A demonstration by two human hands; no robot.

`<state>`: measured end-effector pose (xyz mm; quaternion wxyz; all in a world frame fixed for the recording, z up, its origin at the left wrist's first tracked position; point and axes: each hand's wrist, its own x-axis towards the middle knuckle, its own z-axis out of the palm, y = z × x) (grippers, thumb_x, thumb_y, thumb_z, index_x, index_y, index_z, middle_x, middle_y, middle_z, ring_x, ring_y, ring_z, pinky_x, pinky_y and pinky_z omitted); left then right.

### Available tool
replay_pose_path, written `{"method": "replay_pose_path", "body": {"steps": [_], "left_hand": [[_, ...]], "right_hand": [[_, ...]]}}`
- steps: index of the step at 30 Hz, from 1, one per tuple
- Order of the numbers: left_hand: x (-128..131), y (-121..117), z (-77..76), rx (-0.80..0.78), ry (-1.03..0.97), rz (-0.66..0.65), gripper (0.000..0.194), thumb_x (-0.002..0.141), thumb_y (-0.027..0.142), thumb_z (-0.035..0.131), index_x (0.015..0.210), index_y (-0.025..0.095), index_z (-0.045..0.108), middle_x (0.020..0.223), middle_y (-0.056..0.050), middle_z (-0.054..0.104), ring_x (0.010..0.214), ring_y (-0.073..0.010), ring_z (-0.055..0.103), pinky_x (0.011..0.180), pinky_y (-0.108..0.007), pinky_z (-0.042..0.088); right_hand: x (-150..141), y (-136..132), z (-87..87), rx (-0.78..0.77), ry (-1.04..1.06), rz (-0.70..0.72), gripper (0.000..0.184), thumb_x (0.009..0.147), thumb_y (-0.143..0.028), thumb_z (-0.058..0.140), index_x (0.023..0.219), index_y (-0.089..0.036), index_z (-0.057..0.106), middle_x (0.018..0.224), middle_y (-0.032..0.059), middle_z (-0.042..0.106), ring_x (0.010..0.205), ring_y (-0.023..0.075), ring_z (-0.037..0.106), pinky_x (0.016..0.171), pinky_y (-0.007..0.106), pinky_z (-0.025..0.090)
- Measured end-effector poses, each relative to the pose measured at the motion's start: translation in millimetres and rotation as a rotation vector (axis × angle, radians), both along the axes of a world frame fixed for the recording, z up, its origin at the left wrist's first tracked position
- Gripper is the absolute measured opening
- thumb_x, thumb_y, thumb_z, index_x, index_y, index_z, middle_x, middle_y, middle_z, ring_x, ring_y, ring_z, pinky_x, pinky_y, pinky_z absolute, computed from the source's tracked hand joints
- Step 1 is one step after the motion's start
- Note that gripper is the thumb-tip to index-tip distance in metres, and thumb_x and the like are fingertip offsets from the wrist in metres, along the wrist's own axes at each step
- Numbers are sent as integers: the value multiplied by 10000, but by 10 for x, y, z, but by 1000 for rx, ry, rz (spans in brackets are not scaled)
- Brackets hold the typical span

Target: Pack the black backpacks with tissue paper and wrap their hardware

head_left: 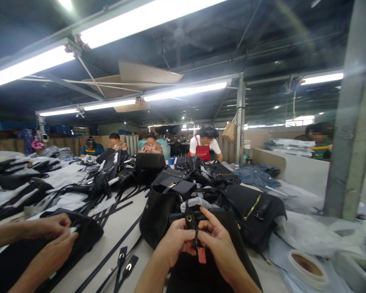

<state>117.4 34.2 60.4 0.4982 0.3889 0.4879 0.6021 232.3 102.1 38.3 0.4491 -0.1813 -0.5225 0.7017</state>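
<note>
My left hand (pixel 179 239) and my right hand (pixel 215 236) meet in front of me, both closed on a thin black strap (pixel 189 215) with a gold buckle. The strap comes up at the top edge of a black bag (pixel 198 276) lying under my hands. Below my fingertips hangs a small red tag (pixel 201 255). My right index finger points up and away from the strap. My fingers partly hide the spot where the strap is pinched.
At left, a co-worker's hands (pixel 59 240) handle another black bag (pixel 93 230). Loose straps (pixel 122 260) lie between us. Black bags (pixel 250 207) are heaped ahead. A tape roll (pixel 308 266) sits at right, near a metal post (pixel 344 122). Several people work across the table.
</note>
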Motion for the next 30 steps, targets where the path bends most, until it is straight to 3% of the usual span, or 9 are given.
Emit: {"method": "replay_pose_path", "body": {"steps": [6, 10, 15, 18, 21, 24, 27, 30], "left_hand": [[14, -15, -52, -34, -248, -13, 348, 553, 192, 753, 869, 128, 623, 615, -2, 624, 480, -82, 548, 465, -190, 458], [-41, -59, -110, -78, -280, 9, 319, 530, 184, 771, 784, 144, 582, 536, 28, 577, 423, -58, 481, 438, -185, 456], [-27, -95, -113, -39, -376, 64, 376, 531, 219, 832, 702, 169, 500, 544, 35, 564, 449, -52, 492, 490, -185, 477], [100, -64, -186, 85, -397, 228, 408, 565, 285, 839, 702, 187, 467, 544, 53, 533, 481, -60, 493, 560, -211, 494], [260, -46, -308, 290, -176, 388, 298, 690, 368, 751, 750, 190, 520, 634, 20, 558, 580, -106, 534, 627, -245, 491], [344, -85, -355, 428, 221, 476, 146, 773, 297, 655, 866, 194, 610, 818, -39, 603, 781, -177, 578, 742, -272, 473], [291, -153, -270, 394, 642, 568, 55, 804, 209, 582, 786, 208, 634, 824, -55, 598, 785, -198, 562, 727, -283, 433], [154, -196, -116, 327, 863, 516, 129, 794, 170, 555, 676, 205, 596, 773, -42, 575, 746, -190, 542, 671, -277, 398]], "right_hand": [[3, -14, 129, 35, -89, 36, 879, 595, -155, 676, 1406, -149, 339, 675, -61, 589, 575, 148, 588, 530, 260, 446], [41, -10, 144, 56, -127, 54, 837, 577, -151, 669, 1355, -166, 358, 648, -70, 569, 586, 156, 595, 533, 263, 454], [88, 12, 161, -69, -70, 160, 731, 574, -141, 624, 1269, -218, 415, 652, -75, 571, 430, 57, 440, 411, 178, 218], [81, 1, 193, -60, -89, 120, 717, 545, -135, 605, 1235, -220, 429, 623, -84, 570, 413, 49, 402, 412, 177, 197], [69, -23, 217, -46, -133, 68, 710, 524, -139, 588, 1215, -215, 444, 614, -85, 570, 429, 57, 401, 413, 178, 191], [71, -25, 215, -44, -136, 67, 693, 530, -157, 601, 1205, -219, 454, 624, -79, 569, 450, 64, 409, 418, 180, 189], [83, -13, 186, -22, -142, 66, 687, 527, -150, 593, 1196, -217, 451, 607, -84, 540, 468, 73, 415, 422, 184, 195], [112, -17, 159, 13, -146, 56, 677, 524, -121, 575, 1181, -216, 445, 593, -95, 504, 471, 70, 405, 422, 180, 194]]}}
